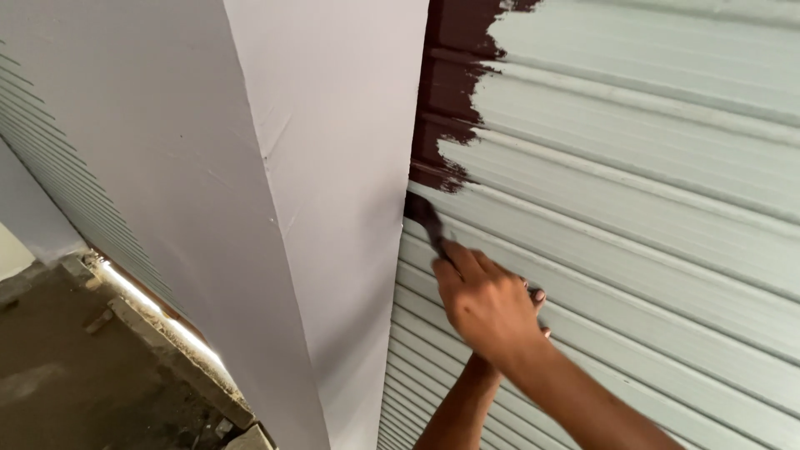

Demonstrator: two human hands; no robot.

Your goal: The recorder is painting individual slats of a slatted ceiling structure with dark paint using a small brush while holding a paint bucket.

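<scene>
My right hand [487,304] in closed grip around brush [427,221], bristles touching shutter [633,217] beside white pillar [333,208], just below brown paint patch [446,100]. My left hand hidden behind right one, only forearm visible; grip cannot tell.

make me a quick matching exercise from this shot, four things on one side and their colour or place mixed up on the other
Things:
1. paintbrush
2. roller shutter
3. pillar
4. wet paint patch

Descriptions:
A. pale grey-green, ribbed
B. dark brown, at the shutter's upper left edge
C. plain white, left of the shutter
D. held in the right hand, bristles at the shutter's edge

Pairs: 1-D, 2-A, 3-C, 4-B
</scene>
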